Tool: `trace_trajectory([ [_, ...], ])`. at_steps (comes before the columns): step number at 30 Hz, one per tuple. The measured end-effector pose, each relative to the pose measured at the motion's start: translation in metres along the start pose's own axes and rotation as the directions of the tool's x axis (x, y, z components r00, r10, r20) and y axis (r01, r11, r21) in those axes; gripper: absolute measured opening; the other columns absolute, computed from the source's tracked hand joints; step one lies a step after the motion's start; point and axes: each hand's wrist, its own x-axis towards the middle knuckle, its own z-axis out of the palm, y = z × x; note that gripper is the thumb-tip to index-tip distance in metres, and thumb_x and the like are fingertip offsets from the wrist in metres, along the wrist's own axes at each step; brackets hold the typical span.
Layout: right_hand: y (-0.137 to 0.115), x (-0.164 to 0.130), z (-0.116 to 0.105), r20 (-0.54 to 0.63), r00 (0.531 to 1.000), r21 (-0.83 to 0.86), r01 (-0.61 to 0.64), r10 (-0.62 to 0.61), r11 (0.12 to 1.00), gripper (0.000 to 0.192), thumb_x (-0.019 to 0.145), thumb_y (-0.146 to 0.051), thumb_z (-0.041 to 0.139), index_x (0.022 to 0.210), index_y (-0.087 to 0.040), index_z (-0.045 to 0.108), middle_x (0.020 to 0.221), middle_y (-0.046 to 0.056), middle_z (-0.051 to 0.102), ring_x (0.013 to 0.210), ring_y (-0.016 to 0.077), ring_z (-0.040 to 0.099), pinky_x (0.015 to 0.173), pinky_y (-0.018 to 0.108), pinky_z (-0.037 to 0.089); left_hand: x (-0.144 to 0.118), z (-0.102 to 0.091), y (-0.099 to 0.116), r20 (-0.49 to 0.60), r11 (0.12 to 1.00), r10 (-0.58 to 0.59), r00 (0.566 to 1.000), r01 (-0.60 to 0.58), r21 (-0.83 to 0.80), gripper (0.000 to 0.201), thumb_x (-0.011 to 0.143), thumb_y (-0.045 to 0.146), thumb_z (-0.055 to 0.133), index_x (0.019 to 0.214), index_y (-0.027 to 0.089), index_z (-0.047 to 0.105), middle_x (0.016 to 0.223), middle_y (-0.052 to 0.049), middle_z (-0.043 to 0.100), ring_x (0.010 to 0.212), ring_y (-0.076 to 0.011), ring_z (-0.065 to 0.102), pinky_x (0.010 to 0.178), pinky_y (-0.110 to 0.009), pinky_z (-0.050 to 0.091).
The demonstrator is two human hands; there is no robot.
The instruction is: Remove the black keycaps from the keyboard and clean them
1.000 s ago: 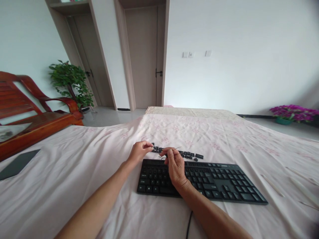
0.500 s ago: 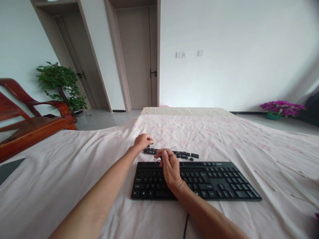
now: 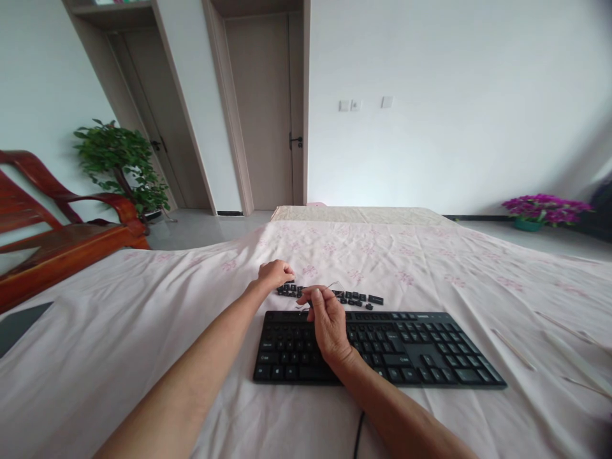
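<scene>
A black keyboard (image 3: pixel 421 349) lies flat on the cloth, its upper rows partly bare of keys. Behind it several loose black keycaps (image 3: pixel 354 296) form uneven rows. My left hand (image 3: pixel 275 274) is at the left end of those rows, fingertips pinched on a small dark keycap (image 3: pixel 290 281), mostly hidden. Over the keyboard's upper left part, my right hand (image 3: pixel 327 322) is closed around a wire keycap puller (image 3: pixel 338 287). Thin wire shows at both sides of the fist; its middle is hidden. The right forearm covers part of the lower keys.
A pink-flowered cloth (image 3: pixel 215 306) with creases covers the table. Thin sticks, perhaps cotton swabs (image 3: pixel 514 349), lie at the right. The keyboard cable (image 3: pixel 359 433) runs toward me. A dark flat object (image 3: pixel 21 325) sits at the left edge, near a wooden chair (image 3: pixel 95 229).
My left hand has lowered slightly with the keycap toward the row. The right hand keeps its place over the keyboard. The whole view has shifted a little.
</scene>
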Motion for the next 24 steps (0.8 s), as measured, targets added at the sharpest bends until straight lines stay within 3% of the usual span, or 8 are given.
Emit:
trace_trajectory([
  [6,-0.004,0.001,0.001,0.004,1.000,0.039,-0.005,0.005,0.999,0.036,0.093,-0.047,0.040,0.096,-0.017,0.061,0.082,0.006,0.068,0.052,0.0104,0.047,0.051,0.024,0.039,-0.004,-0.002,0.002,-0.006,0.999,0.049,0.999,-0.049,0.008,0.014,0.071,0.036,0.064,0.079,0.028,0.074,0.083,0.002,0.074,0.085,-0.0181,0.065,0.087,-0.028,0.040],
  [10,-0.014,0.004,-0.001,0.147,0.989,0.000,-0.023,0.022,1.000,0.037,0.093,-0.048,0.041,0.095,-0.018,0.063,0.081,0.005,0.068,0.051,0.0108,0.048,0.051,0.024,0.040,-0.007,-0.007,0.002,-0.027,0.998,0.060,0.998,-0.060,-0.011,0.019,0.074,0.040,0.062,0.084,0.028,0.073,0.087,0.001,0.074,0.090,-0.0194,0.065,0.090,-0.029,0.039],
  [14,-0.021,0.007,-0.007,0.320,0.947,-0.072,0.027,-0.003,0.997,0.038,0.094,-0.047,0.040,0.095,-0.019,0.065,0.077,0.002,0.068,0.051,0.0104,0.047,0.051,0.024,0.039,-0.021,-0.015,0.009,-0.133,0.995,0.077,0.988,-0.084,-0.047,0.028,0.083,0.038,0.052,0.097,0.024,0.071,0.104,-0.003,0.071,0.103,-0.0210,0.060,0.096,-0.031,0.037],
  [18,-0.019,0.007,-0.013,0.454,0.891,-0.124,0.078,-0.013,0.989,0.041,0.095,-0.047,0.036,0.093,-0.019,0.066,0.072,0.001,0.067,0.051,0.0104,0.046,0.052,0.023,0.038,-0.053,-0.025,0.016,-0.247,0.923,0.257,0.934,-0.313,-0.223,0.023,0.083,0.028,0.053,0.095,0.021,0.071,0.104,-0.003,0.069,0.102,-0.0184,0.059,0.094,-0.027,0.040],
  [20,-0.019,0.006,-0.014,0.500,0.866,-0.131,0.101,-0.023,0.986,0.043,0.096,-0.046,0.035,0.092,-0.019,0.067,0.073,0.002,0.067,0.055,0.0111,0.049,0.055,0.023,0.039,-0.073,-0.030,0.015,-0.212,0.868,0.338,0.917,-0.391,-0.305,0.020,0.079,0.023,0.057,0.092,0.021,0.071,0.099,-0.002,0.069,0.096,-0.0177,0.060,0.091,-0.027,0.042],
  [24,-0.021,0.005,-0.014,0.568,0.822,-0.161,0.164,-0.044,0.973,0.043,0.097,-0.044,0.033,0.087,-0.019,0.068,0.078,0.002,0.067,0.069,0.0134,0.056,0.068,0.025,0.042,-0.103,-0.035,0.003,-0.033,0.780,0.483,0.875,-0.447,-0.439,0.015,0.077,0.022,0.062,0.088,0.020,0.071,0.097,-0.003,0.067,0.094,-0.0166,0.060,0.090,-0.027,0.042],
])
